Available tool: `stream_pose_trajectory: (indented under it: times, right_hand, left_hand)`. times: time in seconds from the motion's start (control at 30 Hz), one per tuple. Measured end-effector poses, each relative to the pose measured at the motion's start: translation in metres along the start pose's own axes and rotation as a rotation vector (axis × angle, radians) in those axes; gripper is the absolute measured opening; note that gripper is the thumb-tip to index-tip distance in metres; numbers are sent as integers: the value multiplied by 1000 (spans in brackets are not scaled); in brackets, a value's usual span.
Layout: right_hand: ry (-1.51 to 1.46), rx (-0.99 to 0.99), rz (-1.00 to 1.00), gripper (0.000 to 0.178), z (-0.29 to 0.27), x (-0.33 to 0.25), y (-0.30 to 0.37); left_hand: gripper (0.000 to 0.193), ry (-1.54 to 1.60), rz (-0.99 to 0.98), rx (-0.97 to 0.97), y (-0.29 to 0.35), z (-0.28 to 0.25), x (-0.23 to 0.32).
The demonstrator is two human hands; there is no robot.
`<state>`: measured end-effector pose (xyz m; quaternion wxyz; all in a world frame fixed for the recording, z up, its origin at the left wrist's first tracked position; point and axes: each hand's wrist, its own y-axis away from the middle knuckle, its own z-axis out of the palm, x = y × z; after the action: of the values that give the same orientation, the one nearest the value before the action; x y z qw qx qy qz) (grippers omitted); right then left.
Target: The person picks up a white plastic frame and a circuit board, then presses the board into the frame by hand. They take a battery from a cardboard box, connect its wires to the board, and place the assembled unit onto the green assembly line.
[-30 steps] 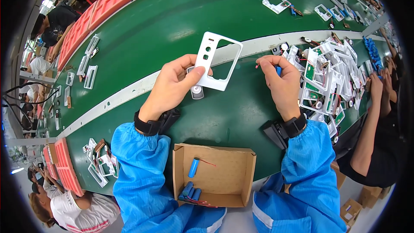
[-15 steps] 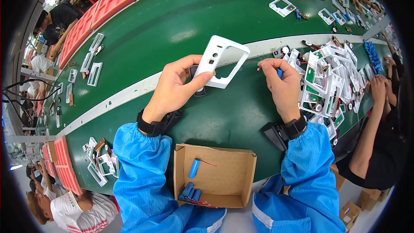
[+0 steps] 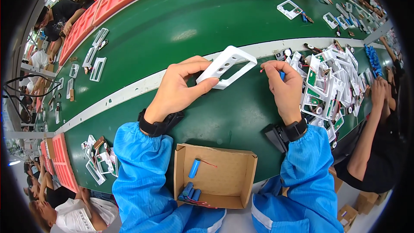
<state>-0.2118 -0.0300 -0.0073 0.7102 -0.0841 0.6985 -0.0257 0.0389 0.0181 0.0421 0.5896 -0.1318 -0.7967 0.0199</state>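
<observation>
My left hand [image 3: 179, 86] grips a white plastic frame [image 3: 235, 53] by its end, thumb on the near face. The frame is tilted, with round holes in its solid part and a large rectangular opening beside them. To its right, my right hand [image 3: 285, 88] is closed around a blue cylindrical battery [image 3: 282, 75], mostly hidden by the fingers. A red wire end [image 3: 261, 70] pokes out at its fingertips, apart from the frame. Below both hands, an open cardboard box [image 3: 224, 153] holds several blue batteries [image 3: 194, 168] with red wires.
A heap of white frames with green circuit boards [image 3: 334, 82] lies right of my right hand. More frames [image 3: 101, 164] lie at the left. A white strip [image 3: 129, 96] crosses the green table [image 3: 207, 125]. Pink trays [image 3: 108, 8] line the far left edge; co-workers sit around.
My left hand has turned the frame, so it leans over and shows its edge more. A dark grey part behind it has gone out of sight. My right hand has barely moved.
</observation>
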Motion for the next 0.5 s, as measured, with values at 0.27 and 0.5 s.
stream_pose_trajectory:
  times: [0.27, 0.5]
  right_hand:
    - [-17, -25, 17, 13, 2, 5, 4]
    - [-45, -54, 57, 12, 1, 8, 6]
  left_hand:
    - [32, -813, 381, 9, 3, -4, -8]
    - [34, -767, 221, -141, 6, -5, -10]
